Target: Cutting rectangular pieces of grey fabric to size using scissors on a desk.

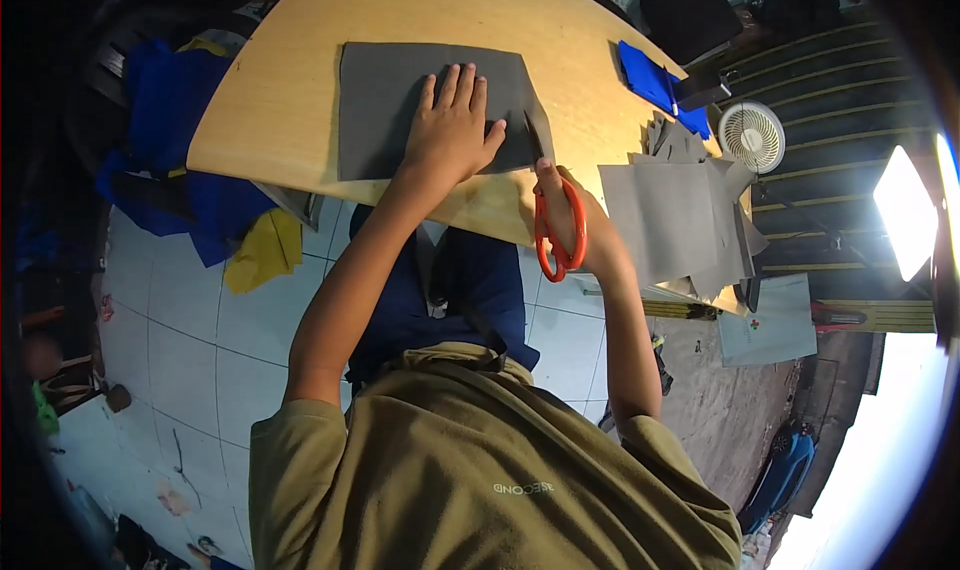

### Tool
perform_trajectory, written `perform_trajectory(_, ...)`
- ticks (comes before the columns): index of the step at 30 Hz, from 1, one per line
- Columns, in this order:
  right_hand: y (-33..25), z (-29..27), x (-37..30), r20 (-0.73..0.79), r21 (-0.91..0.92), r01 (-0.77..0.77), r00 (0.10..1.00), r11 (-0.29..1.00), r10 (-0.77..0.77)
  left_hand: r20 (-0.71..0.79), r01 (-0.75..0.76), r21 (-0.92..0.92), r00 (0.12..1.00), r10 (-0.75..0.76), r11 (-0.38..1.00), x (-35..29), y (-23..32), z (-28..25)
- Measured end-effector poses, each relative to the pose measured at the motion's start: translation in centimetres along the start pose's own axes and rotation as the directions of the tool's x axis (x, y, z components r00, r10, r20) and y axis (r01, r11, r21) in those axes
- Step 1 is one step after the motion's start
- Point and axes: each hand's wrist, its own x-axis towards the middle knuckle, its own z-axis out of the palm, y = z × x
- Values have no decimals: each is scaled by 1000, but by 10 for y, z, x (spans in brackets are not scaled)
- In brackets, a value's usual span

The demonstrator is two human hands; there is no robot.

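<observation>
A dark grey sheet of fabric or similar material lies flat on the wooden table. My left hand presses on it with the fingers stretched out and spread, thumb pointing right. My right hand grips a pair of scissors with red handles, at the sheet's lower right corner. The dark blades point away from me and lie at the sheet's right side, where a narrow strip stands off along the edge. How far the blades are parted is hard to make out.
Right of my right hand is a stack of grey sheets at the table's edge. Farther back lie blue folded cloth and a dark box, near a white fan. Blue cloth and yellow cloth hang at the left.
</observation>
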Motion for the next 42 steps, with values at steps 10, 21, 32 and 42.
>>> perform_trajectory(10,2,2,13,-27,-96,49,998,994,-52,-34,5,16,999,-5,1000,0,1,3)
perform_trajectory(21,8,14,9,-76,-42,40,996,998,-43,-22,9,10,1000,-8,1000,-1,0,3)
perform_trajectory(32,3,8,5,-34,86,-59,997,995,63,26,17,3,1000,-17,1000,-1,2,-3)
perform_trajectory(42,14,1,10,-19,84,-67,997,994,68,15,14,8,1000,-15,1000,0,1,-2)
